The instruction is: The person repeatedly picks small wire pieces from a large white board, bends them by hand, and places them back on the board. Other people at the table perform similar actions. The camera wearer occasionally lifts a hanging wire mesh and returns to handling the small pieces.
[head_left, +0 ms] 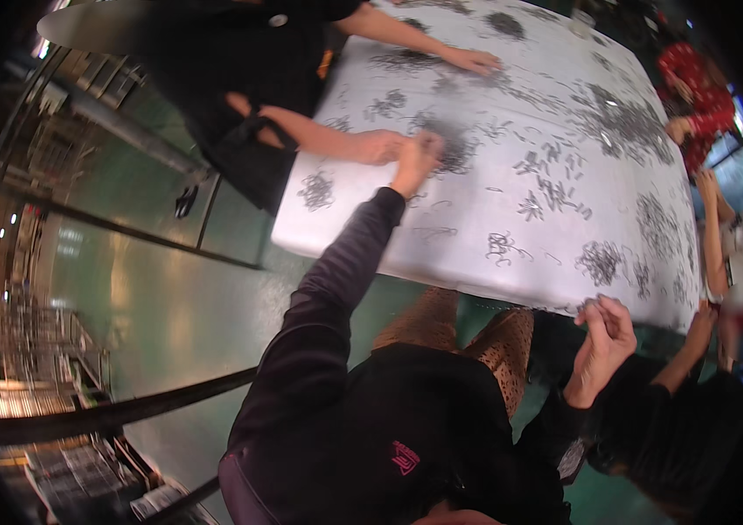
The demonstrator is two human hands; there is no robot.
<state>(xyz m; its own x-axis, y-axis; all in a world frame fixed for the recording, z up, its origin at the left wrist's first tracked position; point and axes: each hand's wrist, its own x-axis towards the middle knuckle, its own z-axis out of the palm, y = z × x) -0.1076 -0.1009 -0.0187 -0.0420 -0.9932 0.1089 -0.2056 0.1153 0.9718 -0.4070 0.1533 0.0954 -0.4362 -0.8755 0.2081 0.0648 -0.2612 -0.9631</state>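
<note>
My left hand (418, 166) reaches over the white table to a dark heap of thin, curled black pieces (457, 150). Its fingertips are smeared by motion, so whether they hold a piece cannot be told. A co-worker's hand (378, 146) is right beside it, on the left. At the near edge of the table is my right hand (604, 339), fingers pinched together. Something small and dark shows at its fingertips, too small to name. Just beyond lies a tangled black pile (599, 262). Short dark pieces (555, 194) lie in loose groups at the table's middle.
The white table (467, 241) bears several more dark piles. A co-worker in black stands at the left, one hand (474, 61) on the far part. A person in red (695, 96) and others work along the right side. Dark metal rails (126, 229) cross the left.
</note>
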